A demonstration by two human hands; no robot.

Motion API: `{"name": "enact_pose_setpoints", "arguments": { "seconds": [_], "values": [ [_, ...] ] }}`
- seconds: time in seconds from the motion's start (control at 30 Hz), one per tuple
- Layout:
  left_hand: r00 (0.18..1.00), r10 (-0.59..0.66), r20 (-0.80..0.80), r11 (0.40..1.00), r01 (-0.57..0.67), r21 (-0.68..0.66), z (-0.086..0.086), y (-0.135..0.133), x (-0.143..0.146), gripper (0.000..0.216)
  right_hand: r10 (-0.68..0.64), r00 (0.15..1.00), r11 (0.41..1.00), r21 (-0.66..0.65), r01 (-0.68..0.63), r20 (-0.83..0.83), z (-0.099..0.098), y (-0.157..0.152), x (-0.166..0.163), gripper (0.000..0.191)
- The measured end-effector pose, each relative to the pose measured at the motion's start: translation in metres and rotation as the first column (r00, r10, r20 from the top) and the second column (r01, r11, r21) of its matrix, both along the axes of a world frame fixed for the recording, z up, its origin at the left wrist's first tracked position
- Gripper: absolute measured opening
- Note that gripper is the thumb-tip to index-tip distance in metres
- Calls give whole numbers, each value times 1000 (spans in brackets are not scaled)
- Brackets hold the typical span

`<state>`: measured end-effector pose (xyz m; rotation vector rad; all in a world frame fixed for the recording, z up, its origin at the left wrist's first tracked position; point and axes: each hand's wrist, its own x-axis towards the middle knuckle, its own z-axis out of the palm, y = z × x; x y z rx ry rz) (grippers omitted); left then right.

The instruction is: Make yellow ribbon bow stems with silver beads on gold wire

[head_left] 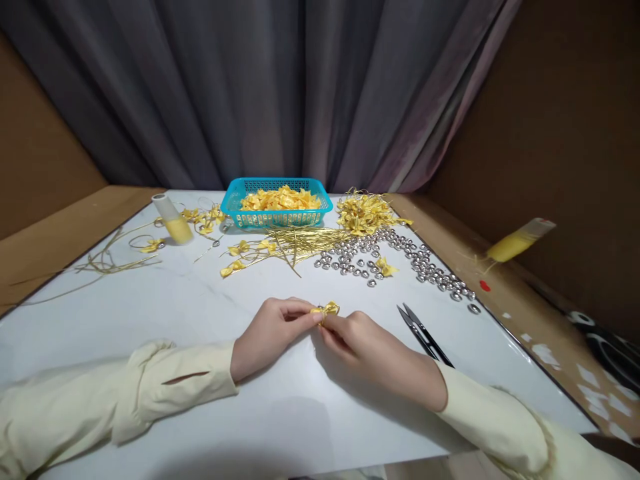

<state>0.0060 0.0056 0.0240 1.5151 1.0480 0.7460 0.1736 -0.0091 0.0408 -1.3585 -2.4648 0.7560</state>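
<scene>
White table [175,300], grey curtain [280,87] behind; left hand [267,333] and right hand [370,347] pinch yellow bow [327,309].

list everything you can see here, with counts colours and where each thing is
table: one, white, under everything
curtain: one, grey, behind the table
basket: one, turquoise, back centre, full of yellow bows
left spool: one, yellow, back left
right spool: one, yellow, right ledge
gold ties: a bundle, gold, before the basket
silver beads: many, silver, right of centre
loose bows: several, yellow, left of the ties
snips: one, black, front right
small bow: one, yellow, front centre
left hand: one, cream sleeve, fingertips pinch the small bow
right hand: one, cream sleeve, fingertips pinch the small bow
</scene>
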Motion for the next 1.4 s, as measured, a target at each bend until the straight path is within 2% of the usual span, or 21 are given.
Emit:
{"name": "enact_pose_setpoints", "arguments": {
  "seconds": [0.2,0.33,0.47,0.6,0.73,0.97,1.2,1.4],
  "values": [
    [995,-14,99,998,20,-58,0,0,-1,22,-24,985,988,-152,-2,-168,4,4,2,28],
    [984,-7,180,991,31,-130,-2,0,-3,24,-50,978,967,-255,-3,-201,6,6,5,34],
    [971,14,239,977,38,-210,0,0,-2,26,-72,970,953,-302,-1,-230,6,8,8,35],
    [969,62,240,968,0,-250,4,-1,0,25,-76,971,952,-307,3,-226,8,9,8,36],
    [969,107,221,971,-54,-233,5,0,3,23,-82,974,950,-313,12,-212,11,9,6,36],
    [957,181,225,962,-125,-244,2,2,11,29,-86,971,955,-297,17,-221,6,11,4,34],
    [965,181,189,969,-143,-201,-4,6,14,31,-133,960,949,-311,52,-247,1,11,1,35],
    [979,152,135,985,-139,-103,-1,7,12,27,-98,966,959,-282,27,-240,0,11,2,31]
  ]
}}
